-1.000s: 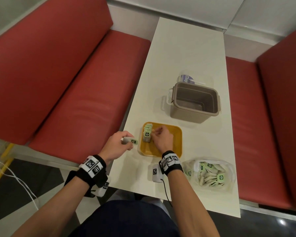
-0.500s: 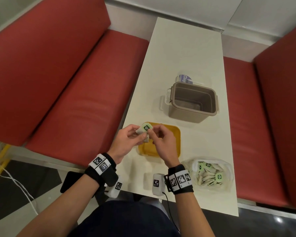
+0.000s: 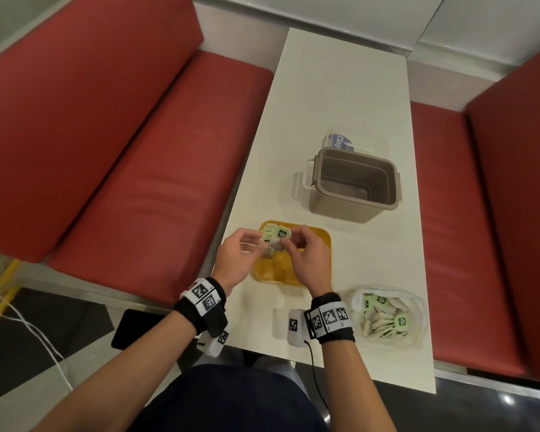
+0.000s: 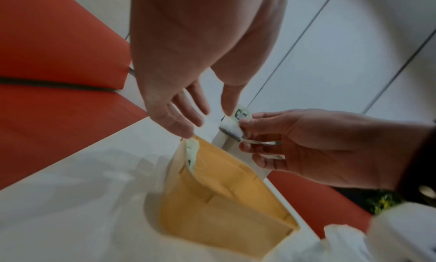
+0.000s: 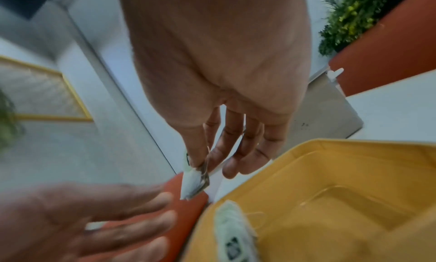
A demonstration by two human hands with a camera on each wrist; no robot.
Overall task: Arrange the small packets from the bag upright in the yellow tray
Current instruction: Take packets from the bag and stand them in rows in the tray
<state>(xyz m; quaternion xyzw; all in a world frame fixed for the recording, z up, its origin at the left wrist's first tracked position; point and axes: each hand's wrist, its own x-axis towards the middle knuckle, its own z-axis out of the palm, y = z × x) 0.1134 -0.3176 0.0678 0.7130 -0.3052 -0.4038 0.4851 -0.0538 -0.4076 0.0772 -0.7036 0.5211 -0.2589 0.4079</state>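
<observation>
The right hand [image 3: 306, 260] pinches 1 small packet [image 4: 232, 125] between thumb and forefinger, holding it in the air just above the far-left corner of the yellow tray [image 3: 320, 244]. The left hand [image 3: 236, 260] hangs beside it with fingers loosely spread and holds nothing; whether its thumb tip touches the packet I cannot tell.

Below the held packet, a short row of packets [image 5: 232, 227] already stands on edge against the tray's left end. Most of the tray floor is bare.

The step in hand looks like placing this packet. The next move calls for lowering it on edge against the row, probably with the free hand steadying the row against tipping.

Many more packets wait in the clear bag [image 3: 384, 316] at the near right of the table [image 3: 340, 88], so the task seems at an early stage.
</observation>
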